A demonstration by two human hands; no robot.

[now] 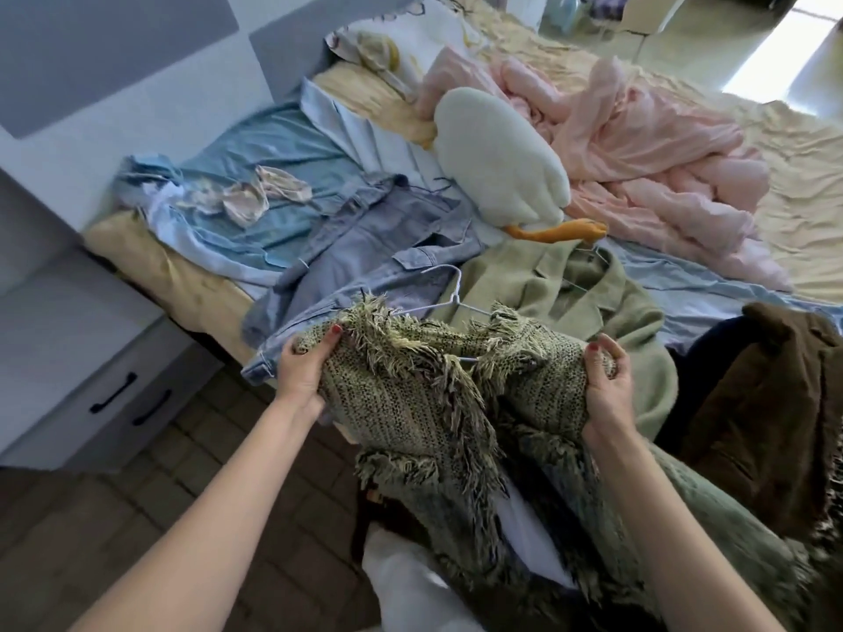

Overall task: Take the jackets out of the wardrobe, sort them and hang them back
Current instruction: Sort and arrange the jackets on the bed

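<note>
I hold a green tweed jacket (424, 394) with fringed edges up in front of me, over the near edge of the bed. My left hand (306, 363) grips its left shoulder and my right hand (606, 380) grips its right shoulder. A white wire hanger (449, 289) sticks out of the collar. Behind it on the bed lie a pale denim jacket (378, 253), a light green wool coat (588, 294) on a hanger, a light blue denim garment (255, 189) and a brown corduroy jacket (775, 403) at the right.
A white plush goose (497, 161) and a crumpled pink quilt (638, 143) lie across the yellow bedsheet (812, 184). A grey drawer unit (105, 371) with black handles stands at the left. Brown tiled floor (114, 517) lies below. More clothes hang beneath the tweed jacket.
</note>
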